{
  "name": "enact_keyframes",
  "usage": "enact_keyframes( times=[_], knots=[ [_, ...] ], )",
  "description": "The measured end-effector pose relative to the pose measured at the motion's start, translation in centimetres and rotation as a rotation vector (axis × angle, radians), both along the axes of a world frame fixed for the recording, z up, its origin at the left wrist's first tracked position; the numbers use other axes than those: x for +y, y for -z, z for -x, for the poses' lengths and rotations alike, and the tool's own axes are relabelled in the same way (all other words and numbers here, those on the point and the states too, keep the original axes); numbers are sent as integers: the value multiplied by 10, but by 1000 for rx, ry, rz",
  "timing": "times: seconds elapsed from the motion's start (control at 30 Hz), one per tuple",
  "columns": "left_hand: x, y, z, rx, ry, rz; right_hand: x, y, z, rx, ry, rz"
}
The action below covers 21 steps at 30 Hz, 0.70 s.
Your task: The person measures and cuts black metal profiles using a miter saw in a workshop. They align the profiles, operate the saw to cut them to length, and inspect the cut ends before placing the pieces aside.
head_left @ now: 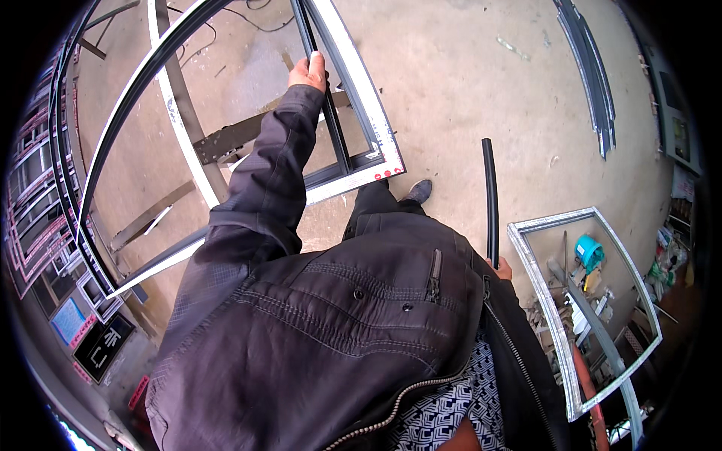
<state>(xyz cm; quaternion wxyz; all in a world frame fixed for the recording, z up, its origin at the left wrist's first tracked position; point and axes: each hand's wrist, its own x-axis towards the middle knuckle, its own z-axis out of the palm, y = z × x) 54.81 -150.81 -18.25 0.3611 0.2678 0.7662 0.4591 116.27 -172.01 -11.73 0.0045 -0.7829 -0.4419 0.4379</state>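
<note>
A large window frame (353, 177) with white and dark grey profiles lies in front of me, to the left. My left hand (308, 73) is closed around a long dark bar (333, 124) that runs inside the frame down to its near side. Low at my right side, my right hand (502, 268) shows only in part, the rest hidden by my jacket. Its fingers are closed on the lower end of a black strip (490, 188), which points away from me, apart from the frame.
Long grey profiles (590, 75) lie on the floor at the far right. Nearer on the right stands a smaller pale frame (543, 316), with a teal bucket (589, 252) and scraps seen through it. Stacked frames (37, 203) line the left. A brown support beam (233, 137) sits under the large frame.
</note>
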Motion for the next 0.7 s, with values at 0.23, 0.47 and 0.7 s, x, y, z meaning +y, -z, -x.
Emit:
enact_keyframes(
  times=[0.23, 0.47, 0.7],
  knots=[
    [-13, -1, 11, -21, -12, -15, 9, -8, 11, 49, 107, 77],
    [6, 9, -10, -31, -62, -25, 4, 2, 5, 5, 3, 37],
    [12, 40, 0, 322, -33, 40, 10, -8, 13, 4, 47, 93]
  ],
)
